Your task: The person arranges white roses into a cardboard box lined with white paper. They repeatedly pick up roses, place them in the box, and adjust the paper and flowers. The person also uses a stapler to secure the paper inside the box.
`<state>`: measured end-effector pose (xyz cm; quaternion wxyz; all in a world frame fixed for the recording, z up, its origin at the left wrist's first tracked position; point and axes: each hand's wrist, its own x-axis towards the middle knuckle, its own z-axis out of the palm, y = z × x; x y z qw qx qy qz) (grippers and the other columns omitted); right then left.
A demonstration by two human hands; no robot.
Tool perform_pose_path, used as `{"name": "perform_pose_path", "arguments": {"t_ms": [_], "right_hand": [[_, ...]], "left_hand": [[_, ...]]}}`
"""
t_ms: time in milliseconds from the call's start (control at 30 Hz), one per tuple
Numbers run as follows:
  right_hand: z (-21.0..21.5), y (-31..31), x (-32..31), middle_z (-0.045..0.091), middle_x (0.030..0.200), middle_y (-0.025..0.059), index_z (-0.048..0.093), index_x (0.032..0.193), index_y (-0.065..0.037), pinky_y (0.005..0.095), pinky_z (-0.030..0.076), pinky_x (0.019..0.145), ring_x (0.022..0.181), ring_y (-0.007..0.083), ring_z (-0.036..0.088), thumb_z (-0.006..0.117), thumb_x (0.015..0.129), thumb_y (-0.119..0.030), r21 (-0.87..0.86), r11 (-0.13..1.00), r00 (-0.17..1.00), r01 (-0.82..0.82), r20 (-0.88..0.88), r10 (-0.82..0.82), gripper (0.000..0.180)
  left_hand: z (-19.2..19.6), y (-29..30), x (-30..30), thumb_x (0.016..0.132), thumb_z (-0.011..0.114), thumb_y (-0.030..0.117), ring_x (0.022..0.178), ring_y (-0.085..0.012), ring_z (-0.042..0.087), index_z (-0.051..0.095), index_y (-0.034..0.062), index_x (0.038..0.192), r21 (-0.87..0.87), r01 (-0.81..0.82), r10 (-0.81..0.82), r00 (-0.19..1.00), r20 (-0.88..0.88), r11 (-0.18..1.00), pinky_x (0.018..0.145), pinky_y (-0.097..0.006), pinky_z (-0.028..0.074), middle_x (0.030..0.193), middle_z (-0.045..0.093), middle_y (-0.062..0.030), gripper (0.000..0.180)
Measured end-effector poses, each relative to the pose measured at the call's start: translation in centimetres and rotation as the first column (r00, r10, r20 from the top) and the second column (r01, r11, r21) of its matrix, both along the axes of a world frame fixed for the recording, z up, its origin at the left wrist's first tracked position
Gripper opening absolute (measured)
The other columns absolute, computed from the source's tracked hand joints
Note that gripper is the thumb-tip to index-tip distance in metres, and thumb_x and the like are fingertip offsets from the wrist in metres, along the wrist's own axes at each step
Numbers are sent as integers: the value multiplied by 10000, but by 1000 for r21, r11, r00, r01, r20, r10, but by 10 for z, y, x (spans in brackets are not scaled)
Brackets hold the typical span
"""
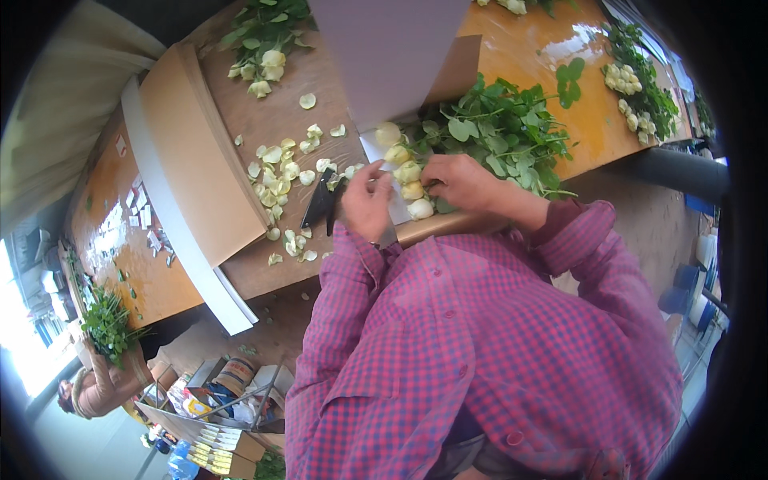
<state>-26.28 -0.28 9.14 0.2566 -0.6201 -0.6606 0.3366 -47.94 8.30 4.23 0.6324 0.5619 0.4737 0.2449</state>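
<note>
A row of cream-yellow roses (407, 172) lies on a white sheet (398, 210) in front of me, their leafy green stems (512, 128) spreading away to the right. My right hand (466, 184) is on the stem side of the row, its fingers closed against a rose just below the bloom. Left of the blooms, my left hand (367, 203) is raised with its fingers bent and a little apart, nothing visible in it. Beside that hand lies a black stapler-like tool (318, 202), partly covered by the wrist.
Loose petals (276, 172) are scattered on the table to the left, before a stack of brown cardboard sheets (200, 152). More roses (268, 66) lie at the far left and others (624, 80) far right. A pale upright panel (376, 56) stands ahead. Another person (108, 380) is at lower left.
</note>
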Motion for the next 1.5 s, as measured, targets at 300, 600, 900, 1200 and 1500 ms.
{"name": "perform_pose_path", "arguments": {"t_ms": [300,600,900,1200,1500], "right_hand": [[-9,-6,1,690,967,187,741,949,-8,482,549,815,924,416,684,735,782,-2,-77,996,997,37,-61,-41,167],[10,-1,8,706,962,184,764,983,-7,457,567,838,939,404,701,756,792,-22,-158,983,986,94,-122,-114,191],[9,0,33,656,1287,118,731,1217,-34,434,517,1017,1223,331,609,804,809,-85,308,927,873,213,365,-322,418],[-14,-9,24,676,1253,136,694,1271,-23,451,477,1023,1172,337,621,805,806,-185,109,977,860,184,463,-213,505],[-15,-11,29,684,1275,134,716,1242,-27,445,476,1020,1174,327,636,811,821,-215,57,991,867,123,479,-135,471]], "left_hand": [[41,-6,-4,911,752,57,1018,-256,708,748,77,1182,507,306,-310,947,-78,806,863,-368,592,1175,719,-91,271],[32,-3,11,818,779,75,1043,-338,623,743,82,1074,577,598,-494,796,-348,556,931,-430,518,1198,724,-56,259],[59,-15,17,821,797,140,1129,-340,616,736,105,1212,553,682,-404,730,-551,478,1008,-435,515,1331,683,-62,398],[46,-2,43,917,743,446,1649,-394,88,269,-28,1651,402,873,-405,485,-775,276,1303,-601,156,1770,126,-210,994],[27,1,44,973,642,540,1646,-402,72,292,-23,1651,384,881,-347,464,-815,276,1302,-620,113,1768,128,-216,949]]}}
